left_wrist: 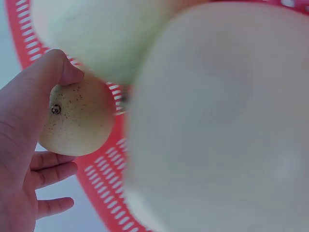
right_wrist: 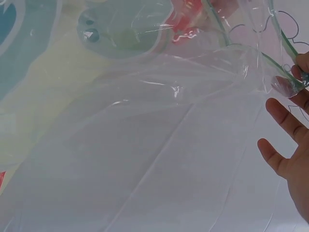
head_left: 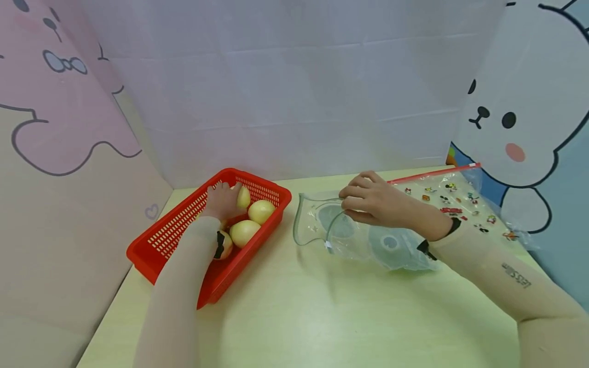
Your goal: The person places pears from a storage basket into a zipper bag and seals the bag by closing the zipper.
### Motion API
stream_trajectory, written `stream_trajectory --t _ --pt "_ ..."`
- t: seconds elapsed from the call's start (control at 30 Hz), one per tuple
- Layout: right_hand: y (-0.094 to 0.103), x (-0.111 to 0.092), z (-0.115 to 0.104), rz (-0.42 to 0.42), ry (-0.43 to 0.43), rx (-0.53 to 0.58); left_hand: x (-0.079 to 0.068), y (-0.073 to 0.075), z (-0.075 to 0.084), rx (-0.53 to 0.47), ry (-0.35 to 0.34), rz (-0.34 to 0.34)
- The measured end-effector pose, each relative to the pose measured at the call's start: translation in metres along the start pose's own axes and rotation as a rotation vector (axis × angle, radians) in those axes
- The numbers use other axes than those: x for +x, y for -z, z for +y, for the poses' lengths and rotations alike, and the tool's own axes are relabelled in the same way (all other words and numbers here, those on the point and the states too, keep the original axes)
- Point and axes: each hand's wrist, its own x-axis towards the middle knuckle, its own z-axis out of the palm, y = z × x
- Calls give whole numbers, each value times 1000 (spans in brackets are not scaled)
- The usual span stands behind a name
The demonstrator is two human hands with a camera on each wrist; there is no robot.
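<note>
In the red basket (head_left: 250,266), my left hand (head_left: 222,200) grips a round, pale yellow fruit (left_wrist: 82,118). The left wrist view shows the thumb over its speckled top, near a dark dimple, with some fingers spread past its lower side. Several similar fruits (head_left: 245,233) lie beside the hand. With its fingertips, my right hand (head_left: 379,202) pinches the rim of a clear zip bag (head_left: 391,248) with green edging and pale blue-green prints. The bag's mouth gapes toward the basket, while its body lies on the table. Two right-hand fingers extend free in the right wrist view.
A second clear bag (head_left: 451,197) with a red zip strip and small cartoon prints lies at the right, behind my right forearm. The pale table (head_left: 349,317) meets a white sheet (head_left: 294,102) at the back. Cartoon-printed walls stand on both sides.
</note>
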Motion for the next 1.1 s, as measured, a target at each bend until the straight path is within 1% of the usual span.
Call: stream_trajectory --t 0.23,0.37,0.43,0.53,0.6,0.8,0.93,1.1 --pt "2 1 1 2 -3 -4 -8 35 2 -64 4 78" --pt "2 1 1 9 -2 -7 -14 50 5 -74 -16 147" --pt "2 0 2 14 0 -7 -18 55 6 -86 -31 184" --pt "2 0 3 19 3 -8 -23 59 10 -95 -58 236" --pt "2 0 3 23 5 -10 -26 59 13 -108 -81 262" --pt "1 0 4 26 11 -10 -42 60 29 -156 -195 341" --pt "1 0 4 27 5 -9 -56 64 45 -182 -272 404" --pt "1 -2 4 22 -8 -14 -70 68 71 -163 -373 462"
